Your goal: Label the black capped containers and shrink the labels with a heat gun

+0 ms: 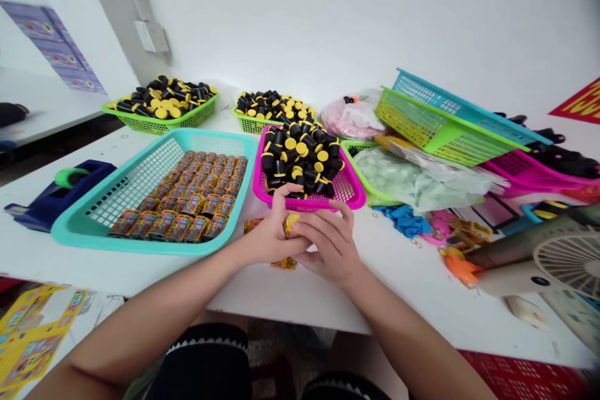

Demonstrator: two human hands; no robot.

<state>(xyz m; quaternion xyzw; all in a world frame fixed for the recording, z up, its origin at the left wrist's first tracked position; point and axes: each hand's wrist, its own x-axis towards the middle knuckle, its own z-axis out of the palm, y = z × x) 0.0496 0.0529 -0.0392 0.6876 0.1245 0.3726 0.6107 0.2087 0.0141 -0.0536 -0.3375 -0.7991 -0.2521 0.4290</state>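
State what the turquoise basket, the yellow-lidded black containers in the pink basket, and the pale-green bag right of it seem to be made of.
Turquoise basket: likely molded plastic, smooth with a soft sheen; even color, regular wall openings.
Yellow-lidded black containers: probably hard plastic, smooth; uniform color, crisp cylindrical shapes.
Pale-green bag: apparently thin plastic film, given its creases and translucent look.

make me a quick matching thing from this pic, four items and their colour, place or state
1. tape dispenser
2. turquoise basket
3. magenta basket
4. right hand

A. on a small yellow-topped piece
B. holding rows of wrapped containers
C. dark blue, with a green ring
D. heaped with black, yellow-capped containers

Pairs: 1-C; 2-B; 3-D; 4-A
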